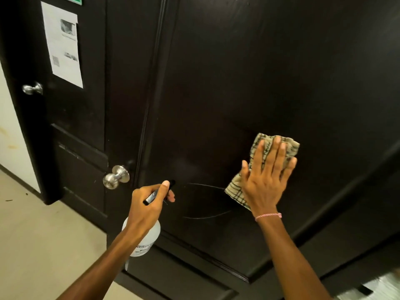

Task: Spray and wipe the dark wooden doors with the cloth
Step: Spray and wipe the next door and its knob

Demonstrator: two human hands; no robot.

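A dark wooden door [249, 83] fills most of the view, with a raised panel and faint curved wet streaks near its middle. My right hand [266, 180] presses a beige checked cloth [270, 146] flat against the panel, fingers straight and spread. My left hand [149, 204] grips the black trigger head of a white spray bottle [149, 239], nozzle pointing at the door, lower left of the cloth. A second dark door [71, 118] stands to the left.
A silver knob [116, 176] sits on the near door's left edge, just above my left hand. Another silver knob [32, 88] and a printed paper sheet [63, 44] are on the left door. Beige floor [43, 245] lies below left, beside a white wall [13, 135].
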